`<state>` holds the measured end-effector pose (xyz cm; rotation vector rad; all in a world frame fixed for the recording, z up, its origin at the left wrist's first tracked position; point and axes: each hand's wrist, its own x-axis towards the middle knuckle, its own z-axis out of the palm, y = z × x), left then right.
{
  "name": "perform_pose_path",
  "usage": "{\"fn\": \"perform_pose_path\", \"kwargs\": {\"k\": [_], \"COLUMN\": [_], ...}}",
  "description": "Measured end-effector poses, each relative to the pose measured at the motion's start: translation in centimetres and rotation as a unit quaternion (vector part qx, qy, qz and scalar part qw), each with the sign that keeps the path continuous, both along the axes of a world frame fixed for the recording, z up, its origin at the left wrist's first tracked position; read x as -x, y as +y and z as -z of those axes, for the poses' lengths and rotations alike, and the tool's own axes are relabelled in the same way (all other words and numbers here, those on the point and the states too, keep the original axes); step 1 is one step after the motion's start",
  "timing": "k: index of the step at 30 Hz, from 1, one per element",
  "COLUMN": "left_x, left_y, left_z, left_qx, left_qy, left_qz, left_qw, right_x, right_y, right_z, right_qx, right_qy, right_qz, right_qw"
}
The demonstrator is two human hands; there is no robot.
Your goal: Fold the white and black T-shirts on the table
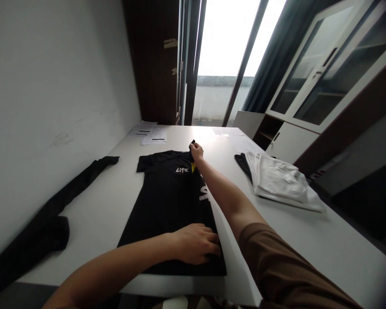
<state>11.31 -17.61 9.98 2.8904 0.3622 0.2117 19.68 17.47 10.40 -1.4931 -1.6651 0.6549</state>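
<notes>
A black T-shirt (167, 201) lies on the white table, its collar end away from me and its hem near the front edge. Small white print and a bit of yellow show near the chest. Its right side is folded inward, with part of larger white lettering on that strip. My right hand (197, 151) is closed in a pinch on the shirt's far right corner, near the shoulder, lifting a bit of cloth. Close to the hem, my left hand (196, 243) rests on the folded strip, fingers curled onto the fabric; its fingertips are partly hidden.
Folded white garments (279, 178) with a dark one beneath lie to the right. Black clothing (67, 193) stretches along the left wall. Paper sheets (154, 135) lie at the table's far left. Beyond are a window (228, 43) and a white cabinet (296, 137).
</notes>
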Motion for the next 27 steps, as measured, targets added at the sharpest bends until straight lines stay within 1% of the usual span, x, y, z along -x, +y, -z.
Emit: {"fn": "perform_pose_path", "kwargs": {"k": [2, 3, 5, 8, 9, 11, 13, 16, 18, 20, 23, 27], "left_x": [0.6, 0.8, 1.2, 1.7, 1.8, 2.0, 2.1, 2.3, 2.5, 2.5, 2.3, 1.7], "left_y": [-0.2, -0.3, -0.4, -0.5, -0.5, -0.6, -0.7, -0.7, -0.6, -0.5, -0.2, 0.0], "left_z": [0.7, 1.1, 1.7, 2.1, 2.1, 1.9, 1.6, 1.4, 1.6, 1.9, 2.6, 3.6], "left_qx": [0.006, 0.008, 0.007, 0.004, 0.005, 0.008, 0.01, 0.017, 0.031, 0.049, 0.08, 0.088], "left_qy": [0.001, -0.002, -0.013, -0.029, -0.036, -0.049, -0.057, -0.065, -0.072, -0.078, -0.089, -0.085], "left_qz": [0.01, 0.012, 0.01, 0.002, -0.002, -0.014, -0.026, -0.029, -0.023, -0.016, -0.009, -0.007], "left_qw": [1.0, 1.0, 1.0, 1.0, 0.999, 0.999, 0.998, 0.997, 0.997, 0.996, 0.993, 0.993], "right_x": [2.2, 3.2, 5.0, 6.8, 7.1, 7.2, 6.4, 3.9, 1.7, -0.4, -2.7, -3.9], "right_y": [-0.4, -0.6, -1.2, -2.0, -2.2, -2.2, -1.6, 0.0, 1.5, 2.9, 4.5, 6.1], "right_z": [1.1, 1.8, 3.5, 6.0, 6.6, 7.5, 7.7, 7.2, 6.6, 6.1, 5.6, 5.3], "right_qx": [-0.023, -0.033, -0.032, -0.018, -0.018, -0.027, -0.042, -0.05, -0.033, -0.006, 0.03, 0.071], "right_qy": [-0.006, -0.01, -0.033, -0.079, -0.089, -0.091, -0.079, -0.095, -0.133, -0.177, -0.218, -0.23], "right_qz": [0.024, 0.021, -0.032, -0.149, -0.174, -0.185, -0.155, -0.081, -0.026, 0.013, 0.024, -0.015], "right_qw": [0.999, 0.999, 0.998, 0.985, 0.98, 0.978, 0.984, 0.991, 0.99, 0.984, 0.975, 0.971]}}
